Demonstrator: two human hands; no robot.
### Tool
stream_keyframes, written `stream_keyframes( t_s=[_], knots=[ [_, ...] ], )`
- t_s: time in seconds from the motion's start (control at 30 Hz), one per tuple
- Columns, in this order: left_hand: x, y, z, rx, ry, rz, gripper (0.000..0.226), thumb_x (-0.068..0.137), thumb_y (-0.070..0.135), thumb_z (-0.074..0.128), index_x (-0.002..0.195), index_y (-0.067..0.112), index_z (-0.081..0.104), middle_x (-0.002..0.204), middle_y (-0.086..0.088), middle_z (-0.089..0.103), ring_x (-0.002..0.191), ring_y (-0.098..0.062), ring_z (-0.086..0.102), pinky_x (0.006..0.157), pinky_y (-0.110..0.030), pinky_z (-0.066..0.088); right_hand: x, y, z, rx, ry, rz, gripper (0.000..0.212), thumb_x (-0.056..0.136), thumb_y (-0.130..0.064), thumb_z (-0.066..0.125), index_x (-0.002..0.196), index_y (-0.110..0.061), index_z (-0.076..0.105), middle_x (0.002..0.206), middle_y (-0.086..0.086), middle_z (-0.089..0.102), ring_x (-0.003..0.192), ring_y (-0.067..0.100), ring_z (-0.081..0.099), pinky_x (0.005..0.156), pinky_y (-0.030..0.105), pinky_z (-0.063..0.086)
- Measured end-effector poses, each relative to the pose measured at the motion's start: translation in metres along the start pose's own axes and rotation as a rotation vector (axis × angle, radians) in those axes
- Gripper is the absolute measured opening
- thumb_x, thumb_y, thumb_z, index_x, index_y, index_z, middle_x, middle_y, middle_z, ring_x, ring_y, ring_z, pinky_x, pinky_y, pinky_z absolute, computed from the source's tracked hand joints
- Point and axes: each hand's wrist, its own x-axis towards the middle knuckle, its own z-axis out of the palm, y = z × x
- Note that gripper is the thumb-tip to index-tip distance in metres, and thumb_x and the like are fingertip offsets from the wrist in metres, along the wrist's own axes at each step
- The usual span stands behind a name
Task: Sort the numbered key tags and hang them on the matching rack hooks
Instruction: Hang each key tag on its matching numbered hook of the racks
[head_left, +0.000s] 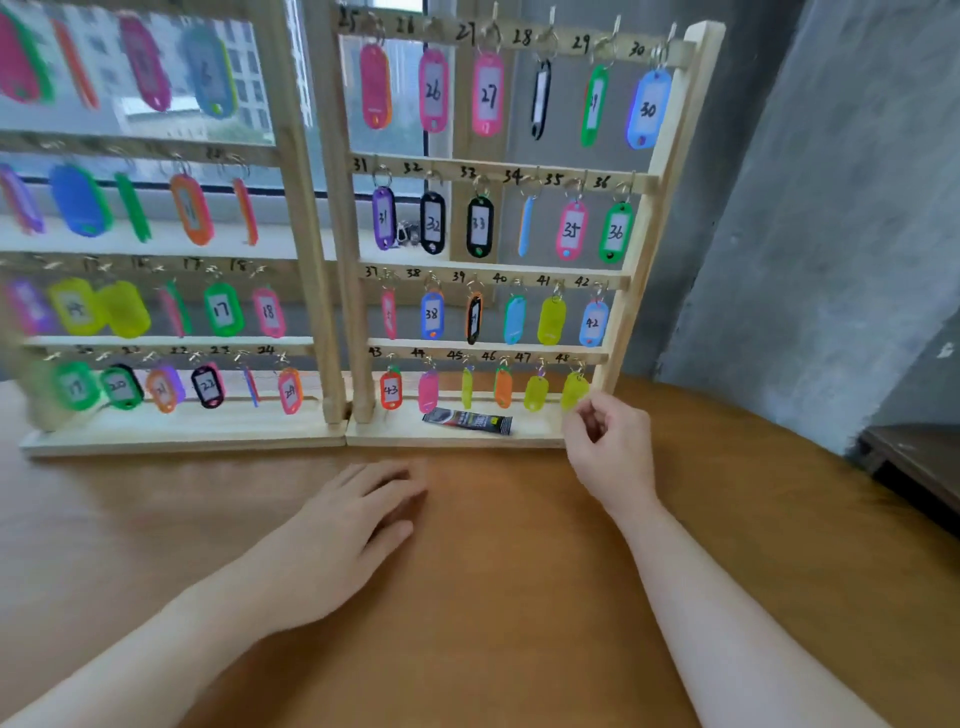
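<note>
Yellow-green plastic is met by loosely curled fingers: the right hand (610, 441) is raised just beside the tag (574, 391) on hook 48, though a true pinch cannot be confirmed. Flat and relaxed, the left hand (345, 525) is rested on the table (493, 597), likely for balance. Every hook on the rack (670, 171) appears filled.

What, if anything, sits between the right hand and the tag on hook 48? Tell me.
Nothing visible does. The right hand is just below and beside the yellow-green tag on hook 48, fingertips almost at its lower edge. The black packet lies on the rack base, off to the left.
</note>
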Motion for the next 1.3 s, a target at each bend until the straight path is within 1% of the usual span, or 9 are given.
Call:
stream_keyframes(
  t_s=[0.1, 0.2, 0.3, 0.47, 0.67, 0.77, 0.87, 1.13, 1.3],
  knots=[
    [-0.042, -0.018, -0.006, 0.107, -0.057, -0.115, 0.082, 0.081, 0.079, -0.012, 0.156, 0.05, 0.009, 0.162, 0.026, -0.005, 0.151, 0.001, -0.01, 0.119, -0.022, -0.004, -0.009, -0.014, 0.003, -0.138, -0.095, -0.119, 0.025, 0.085, -0.024, 0.057, 0.062, -0.016, 0.05, 0.051, -0.004, 0.046, 0.052, 0.019, 0.046, 0.057, 0.031, 0.037],
    [-0.06, -0.023, -0.005, 0.146, -0.023, -0.195, 0.079, 0.082, 0.076, -0.014, 0.156, 0.049, -0.003, 0.163, 0.02, -0.016, 0.149, 0.0, -0.022, 0.12, -0.024, -0.014, -0.025, -0.044, 0.013, -0.232, -0.234, -0.301, 0.022, 0.083, -0.027, 0.059, 0.064, -0.02, 0.051, 0.052, -0.006, 0.049, 0.054, 0.016, 0.049, 0.055, 0.018, 0.037],
    [-0.06, -0.02, -0.006, 0.162, 0.006, -0.198, 0.07, 0.094, 0.068, 0.001, 0.159, 0.043, -0.002, 0.166, 0.014, -0.013, 0.15, -0.003, -0.02, 0.12, -0.026, -0.015, -0.038, -0.069, 0.031, -0.362, -0.358, -0.434, 0.013, 0.086, -0.031, 0.057, 0.075, -0.023, 0.055, 0.066, -0.011, 0.053, 0.062, 0.009, 0.05, 0.057, 0.028, 0.046],
    [-0.062, -0.019, -0.008, 0.163, 0.014, -0.185, 0.064, 0.102, 0.061, 0.011, 0.16, 0.039, -0.002, 0.167, 0.01, -0.012, 0.152, -0.006, -0.018, 0.12, -0.028, -0.016, -0.039, -0.069, 0.049, -0.467, -0.449, -0.4, 0.035, 0.09, -0.035, 0.061, 0.119, -0.015, 0.065, 0.118, 0.0, 0.056, 0.113, 0.017, 0.051, 0.099, 0.031, 0.045],
    [-0.059, -0.024, -0.004, 0.166, 0.011, -0.174, 0.08, 0.089, 0.073, -0.007, 0.16, 0.038, -0.003, 0.168, 0.008, -0.011, 0.153, -0.009, -0.016, 0.124, -0.032, -0.011, -0.036, -0.074, 0.054, -0.64, -0.645, -0.282, 0.067, 0.1, -0.055, 0.043, 0.159, -0.024, 0.029, 0.165, -0.007, 0.025, 0.154, 0.015, 0.013, 0.127, 0.035, 0.01],
    [-0.058, -0.025, -0.003, 0.157, 0.016, -0.174, 0.086, 0.082, 0.074, -0.013, 0.16, 0.038, -0.003, 0.168, 0.008, -0.011, 0.153, -0.009, -0.016, 0.125, -0.033, -0.009, -0.035, -0.077, 0.055, -0.71, -0.691, -0.245, 0.074, 0.102, -0.059, 0.038, 0.162, -0.022, 0.017, 0.169, -0.007, 0.013, 0.156, 0.014, 0.0, 0.121, 0.027, -0.007],
    [-0.058, -0.026, -0.002, 0.164, 0.022, -0.169, 0.091, 0.079, 0.078, -0.016, 0.16, 0.038, -0.002, 0.168, 0.008, -0.01, 0.154, -0.01, -0.014, 0.124, -0.033, -0.01, -0.033, -0.077, 0.056, -0.752, -0.718, -0.231, 0.077, 0.101, -0.062, 0.035, 0.162, -0.02, 0.015, 0.17, -0.004, 0.013, 0.157, 0.014, 0.0, 0.123, 0.029, -0.008],
    [-0.057, -0.025, -0.005, 0.136, 0.003, -0.168, 0.082, 0.084, 0.07, -0.009, 0.159, 0.038, -0.003, 0.168, 0.007, -0.011, 0.153, -0.011, -0.015, 0.123, -0.034, -0.011, -0.033, -0.087, 0.05, -0.758, -0.712, -0.251, 0.068, 0.103, -0.054, 0.038, 0.158, -0.015, 0.027, 0.163, 0.002, 0.032, 0.151, 0.018, 0.024, 0.125, 0.034, 0.014],
    [-0.059, -0.025, -0.007, 0.158, -0.005, -0.168, 0.065, 0.101, 0.063, 0.01, 0.159, 0.037, -0.003, 0.168, 0.006, -0.01, 0.154, -0.011, -0.014, 0.124, -0.035, -0.01, -0.032, -0.096, 0.061, -0.847, -0.645, -0.326, 0.049, 0.106, -0.028, 0.044, 0.152, -0.012, 0.038, 0.147, 0.007, 0.05, 0.133, 0.026, 0.047, 0.111, 0.039, 0.038]
  ],
)
